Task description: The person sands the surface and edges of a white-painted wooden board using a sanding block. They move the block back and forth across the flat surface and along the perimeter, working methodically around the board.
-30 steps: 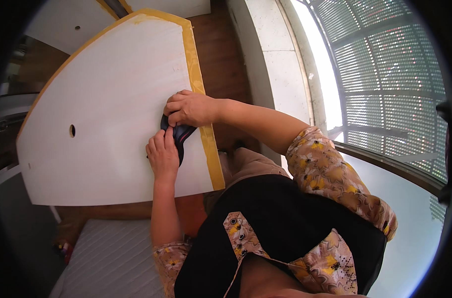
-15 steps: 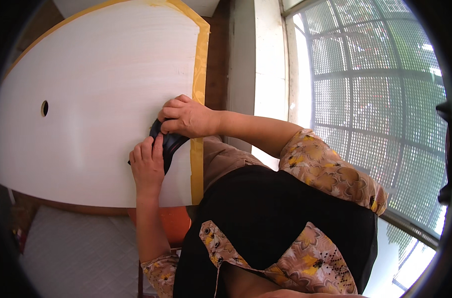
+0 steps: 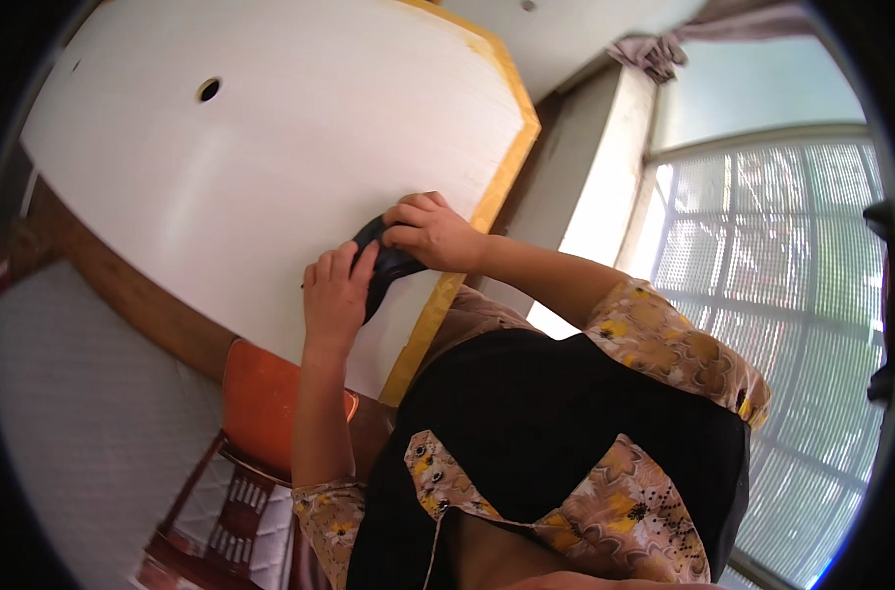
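Note:
A black, curved, pliable piece (image 3: 392, 265) with a smooth sheen lies on the white table (image 3: 241, 187), close to its yellow-taped edge. I cannot make out what kind of article it is. My left hand (image 3: 334, 290) rests on its left end, thumb against it and fingers bent over the side. At the far end, my right hand (image 3: 431, 232) grips it with curled fingers. Both hands are close together and cover parts of the piece. A thin dark tip shows just left of my left hand.
A round hole (image 3: 208, 89) pierces the tabletop at the far left. An orange-backed wooden chair (image 3: 261, 398) stands left of my left forearm, beside a grey quilted surface (image 3: 103, 393). A bright window (image 3: 762, 256) with a grille is to the right.
The whole view has turned and shifted, so the table appears tilted and more of the chair shows. Both hands stay on the black piece, with little change in their hold.

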Tool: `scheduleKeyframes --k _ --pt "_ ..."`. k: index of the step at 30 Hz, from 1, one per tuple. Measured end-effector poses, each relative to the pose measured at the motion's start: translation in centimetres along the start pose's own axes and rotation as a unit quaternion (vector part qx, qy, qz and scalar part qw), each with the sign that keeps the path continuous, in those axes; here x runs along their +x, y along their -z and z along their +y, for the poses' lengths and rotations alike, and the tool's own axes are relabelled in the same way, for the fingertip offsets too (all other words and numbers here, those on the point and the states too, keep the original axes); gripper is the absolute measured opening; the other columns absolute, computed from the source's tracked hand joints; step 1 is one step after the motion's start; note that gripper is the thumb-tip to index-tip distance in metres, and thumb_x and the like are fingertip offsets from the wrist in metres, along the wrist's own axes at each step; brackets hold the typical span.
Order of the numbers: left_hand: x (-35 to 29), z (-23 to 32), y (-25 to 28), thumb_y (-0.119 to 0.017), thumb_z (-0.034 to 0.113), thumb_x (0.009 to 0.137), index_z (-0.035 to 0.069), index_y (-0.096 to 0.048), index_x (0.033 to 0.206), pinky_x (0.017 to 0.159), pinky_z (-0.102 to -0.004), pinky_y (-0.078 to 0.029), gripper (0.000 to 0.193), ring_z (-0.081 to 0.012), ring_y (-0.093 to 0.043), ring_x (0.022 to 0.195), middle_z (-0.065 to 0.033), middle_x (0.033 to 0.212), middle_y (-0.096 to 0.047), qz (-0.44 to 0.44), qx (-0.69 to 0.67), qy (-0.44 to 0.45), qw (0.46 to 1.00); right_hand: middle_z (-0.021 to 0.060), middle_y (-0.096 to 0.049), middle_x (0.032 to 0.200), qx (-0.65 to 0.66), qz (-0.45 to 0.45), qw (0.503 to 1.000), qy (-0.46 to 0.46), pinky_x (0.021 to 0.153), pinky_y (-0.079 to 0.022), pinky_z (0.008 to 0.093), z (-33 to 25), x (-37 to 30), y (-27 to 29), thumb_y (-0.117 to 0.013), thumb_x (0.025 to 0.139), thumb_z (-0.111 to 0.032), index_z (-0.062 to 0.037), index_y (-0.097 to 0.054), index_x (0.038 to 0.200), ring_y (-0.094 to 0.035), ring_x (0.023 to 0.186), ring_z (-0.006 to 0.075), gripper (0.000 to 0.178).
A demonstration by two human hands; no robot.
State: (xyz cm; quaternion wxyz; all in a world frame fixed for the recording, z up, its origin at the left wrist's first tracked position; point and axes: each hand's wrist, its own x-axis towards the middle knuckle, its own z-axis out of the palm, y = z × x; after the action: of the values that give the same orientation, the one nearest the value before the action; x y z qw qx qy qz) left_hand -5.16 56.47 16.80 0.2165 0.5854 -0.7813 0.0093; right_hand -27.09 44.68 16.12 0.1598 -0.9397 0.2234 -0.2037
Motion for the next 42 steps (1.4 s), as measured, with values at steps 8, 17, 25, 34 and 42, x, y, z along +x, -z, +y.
scheduleKeyframes --k 8,17,25,34,42 --pt "-1.5 1.7 0.3 -0.059 0.01 0.09 0.02 -0.065 0.134 0.091 -0.0404 -0.045 0.046 -0.0239 -0.056 0.112 -0.0026 0.125 -0.057 -0.009 0.02 0.062 0.998 -0.0007 -0.061 0.119 0.029 -0.07 0.991 0.114 0.093 -0.044 0.0412 1.6 1.5 1.1 -0.076 0.083 -0.015 -0.0222 -0.07 0.106 -0.056 0.115 0.0246 0.024" --pt "-0.8 3.5 1.2 -0.062 0.007 0.087 0.021 -0.064 0.139 0.097 -0.0377 -0.044 0.053 -0.0232 -0.055 0.114 -0.0025 0.127 -0.057 -0.091 0.101 0.116 0.984 -0.0008 -0.062 0.114 0.061 -0.098 0.963 0.244 0.091 -0.046 0.0388 4.2 3.7 1.2 -0.071 0.086 -0.016 -0.0212 -0.07 0.105 -0.057 0.111 0.0224 0.019" --pt "1.6 9.3 -0.9 -0.066 0.021 0.097 0.02 -0.061 0.145 0.1 -0.0383 -0.043 0.048 -0.0262 -0.054 0.118 -0.0066 0.13 -0.057 -0.068 0.1 0.186 0.975 -0.0008 -0.062 0.115 0.049 -0.084 0.951 0.295 0.097 -0.044 0.0393 8.0 2.8 3.3 -0.064 0.09 -0.02 -0.0204 -0.069 0.104 -0.056 0.114 0.0225 0.015" --pt "3.1 13.2 -3.3 -0.069 0.022 0.094 0.022 -0.063 0.143 0.102 -0.0408 -0.043 0.05 -0.0289 -0.055 0.117 -0.0084 0.13 -0.058 -0.043 0.131 0.224 0.965 -0.0014 -0.064 0.114 0.101 -0.053 0.953 0.28 0.093 -0.043 0.04 10.2 -0.1 4.6 -0.07 0.09 -0.017 -0.0197 -0.068 0.1 -0.057 0.112 0.0224 0.011" --pt "2.5 13.2 -3.8 -0.072 0.02 0.09 0.023 -0.063 0.142 0.099 -0.0402 -0.046 0.053 -0.028 -0.057 0.117 -0.0074 0.13 -0.058 -0.011 0.159 0.216 0.963 -0.0006 -0.064 0.116 0.096 -0.052 0.958 0.264 0.093 -0.043 0.0404 9.7 -0.1 3.8 -0.073 0.088 -0.015 -0.0185 -0.068 0.102 -0.058 0.114 0.0236 0.015"
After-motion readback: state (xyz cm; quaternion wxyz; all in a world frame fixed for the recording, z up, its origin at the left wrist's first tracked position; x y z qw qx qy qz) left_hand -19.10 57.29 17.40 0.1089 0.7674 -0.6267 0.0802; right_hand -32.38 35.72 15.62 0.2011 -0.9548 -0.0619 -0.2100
